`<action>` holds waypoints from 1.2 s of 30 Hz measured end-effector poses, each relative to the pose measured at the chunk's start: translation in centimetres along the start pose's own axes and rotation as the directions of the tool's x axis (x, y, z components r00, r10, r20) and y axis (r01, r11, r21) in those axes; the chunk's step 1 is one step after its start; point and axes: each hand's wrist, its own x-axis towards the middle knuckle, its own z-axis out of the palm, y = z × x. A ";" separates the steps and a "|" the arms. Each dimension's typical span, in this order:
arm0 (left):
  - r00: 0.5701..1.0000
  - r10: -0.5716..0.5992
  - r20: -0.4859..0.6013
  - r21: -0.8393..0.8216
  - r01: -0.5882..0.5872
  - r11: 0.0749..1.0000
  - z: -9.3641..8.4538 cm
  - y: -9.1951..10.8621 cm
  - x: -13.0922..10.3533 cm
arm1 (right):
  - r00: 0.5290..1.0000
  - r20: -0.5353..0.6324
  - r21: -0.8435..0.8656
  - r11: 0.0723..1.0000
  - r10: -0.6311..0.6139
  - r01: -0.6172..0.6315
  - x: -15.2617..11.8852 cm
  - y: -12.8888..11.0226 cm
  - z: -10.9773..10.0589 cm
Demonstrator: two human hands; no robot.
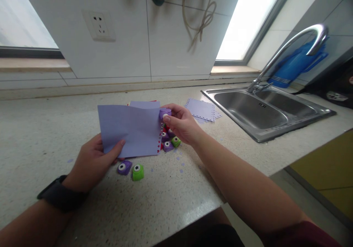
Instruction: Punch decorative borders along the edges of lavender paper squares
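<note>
Your left hand (95, 159) pinches the sheet (134, 129); your right hand (184, 123) grips a purple punch (164, 112). Holes (159, 142) line one edge; others appear unpunched.

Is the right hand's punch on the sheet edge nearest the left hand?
No, the right hand holds the purple punch at the opposite edge of the lilac sheet.

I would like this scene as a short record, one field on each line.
Left hand: holds lilac sheet
Right hand: holds purple punch at sheet's upper right corner
Sheet's right edge: row of punched holes
Nearer the person: green punch, second purple punch
Punched sheets: left of sink
Paper bits: scattered on counter
</note>
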 end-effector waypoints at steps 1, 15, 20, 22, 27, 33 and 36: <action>1.000 0.001 0.002 0.006 -0.001 1.000 0.0 0.0 0.0 | 1.000 0.003 0.004 1.000 -0.005 0.005 0.0 0.0 0.0; 0.999 0.035 0.030 0.051 -0.036 0.998 0.0 0.0 -0.1 | 0.998 0.049 -0.001 1.000 -0.024 0.024 -0.2 0.8 -0.6; 0.998 0.052 0.027 0.086 -0.054 0.995 -0.1 0.2 -0.1 | 0.999 0.042 -0.013 1.000 -0.016 0.017 -0.2 0.9 -0.6; 0.998 0.060 0.024 0.099 -0.062 0.993 -0.1 0.4 -0.2 | 0.999 0.039 -0.016 1.000 -0.014 0.015 -0.2 0.9 -0.6; 0.998 0.067 0.014 0.085 -0.068 0.994 0.2 0.8 -0.2 | 0.999 0.045 -0.017 1.000 -0.019 0.020 -0.2 0.7 -0.5; 0.998 0.068 0.010 0.065 -0.068 0.996 0.1 0.5 -0.2 | 1.000 0.007 -0.052 0.998 -0.022 0.022 -0.4 0.3 -0.2; 0.997 0.074 0.006 0.069 -0.074 0.995 0.1 0.5 -0.2 | 0.999 0.000 -0.075 0.997 -0.032 0.032 -0.5 0.1 0.0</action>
